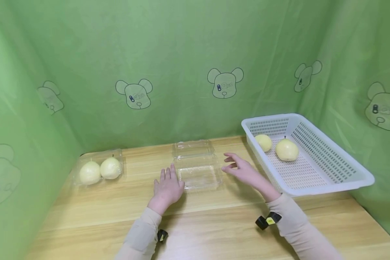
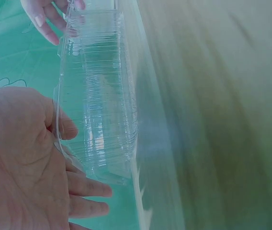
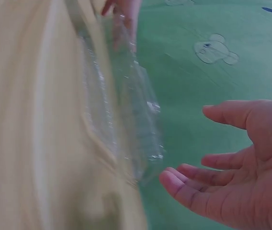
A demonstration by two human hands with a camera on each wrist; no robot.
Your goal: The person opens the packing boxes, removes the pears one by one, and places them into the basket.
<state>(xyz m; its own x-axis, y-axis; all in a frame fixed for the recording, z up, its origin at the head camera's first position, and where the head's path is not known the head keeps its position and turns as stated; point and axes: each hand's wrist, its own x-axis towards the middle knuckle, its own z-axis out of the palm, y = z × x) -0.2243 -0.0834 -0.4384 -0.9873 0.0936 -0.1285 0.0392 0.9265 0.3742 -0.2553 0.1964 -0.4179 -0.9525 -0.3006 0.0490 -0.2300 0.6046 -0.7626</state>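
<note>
An unfolded clear plastic clamshell box [image 1: 199, 177] lies on the table between the two hands, its lid leaning back at the far side. The left hand [image 1: 169, 187] is at the box's left edge with its fingers extended; in the left wrist view the thumb [image 2: 68, 128] shows at the box's rim. Off the box's right side, the right hand [image 1: 245, 172] hovers with loosely bent fingers and nothing in its grasp. In the right wrist view a gap separates that hand [image 3: 251, 167] from the box [image 3: 126, 110].
A white perforated basket [image 1: 315, 173] at the right holds two pale yellow pears, one of them a pear [image 1: 286, 150] with its stem up. Another clear box at the far left contains two pears [image 1: 90, 172]. Green curtains [image 1: 182, 43] enclose the wooden table [image 1: 208, 220].
</note>
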